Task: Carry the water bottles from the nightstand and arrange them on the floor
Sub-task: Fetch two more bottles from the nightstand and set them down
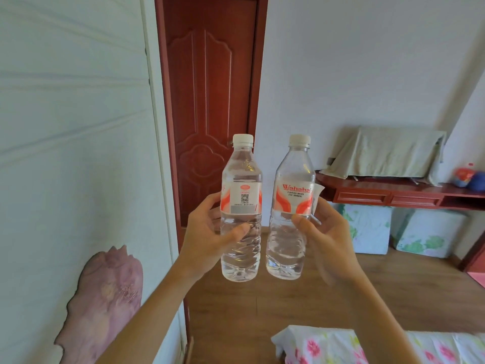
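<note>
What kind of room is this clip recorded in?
Most likely a home bedroom: a floral-covered bed corner at the bottom, a red wooden door, and a cloth-draped item on a red console, over a wood-look floor.

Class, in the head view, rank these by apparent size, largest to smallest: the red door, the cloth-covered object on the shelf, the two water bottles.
1. Red door.
2. Cloth-covered object.
3. Left bottle and right bottle: look alike, so unranked. Being nearest the camera, both look enlarged.
</note>
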{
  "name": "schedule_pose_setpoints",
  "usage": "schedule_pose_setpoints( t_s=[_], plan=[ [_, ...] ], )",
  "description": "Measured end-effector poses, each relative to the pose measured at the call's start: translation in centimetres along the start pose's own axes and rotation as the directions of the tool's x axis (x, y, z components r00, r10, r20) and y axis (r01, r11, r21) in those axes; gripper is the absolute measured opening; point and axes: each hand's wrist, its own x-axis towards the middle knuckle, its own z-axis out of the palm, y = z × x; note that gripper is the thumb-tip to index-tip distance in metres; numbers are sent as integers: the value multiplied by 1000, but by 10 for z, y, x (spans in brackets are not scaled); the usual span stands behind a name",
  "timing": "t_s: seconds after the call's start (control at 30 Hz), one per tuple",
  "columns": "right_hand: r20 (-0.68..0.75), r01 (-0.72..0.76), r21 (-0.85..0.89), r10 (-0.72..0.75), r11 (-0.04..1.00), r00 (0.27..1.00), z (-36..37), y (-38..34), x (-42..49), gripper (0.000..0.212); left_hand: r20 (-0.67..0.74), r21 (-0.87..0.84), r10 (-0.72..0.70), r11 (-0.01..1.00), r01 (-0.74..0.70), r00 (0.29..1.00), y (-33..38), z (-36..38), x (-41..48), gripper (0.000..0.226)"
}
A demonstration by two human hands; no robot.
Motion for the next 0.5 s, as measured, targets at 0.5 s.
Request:
schedule_pose_setpoints(
  t_s=[0.5],
  plan=[
    [-55, -44, -16, 43, 999, 998, -3, 61, 116, 40, 33, -9, -33, 999, 34, 999, -71, 1, 121, 51]
  ],
)
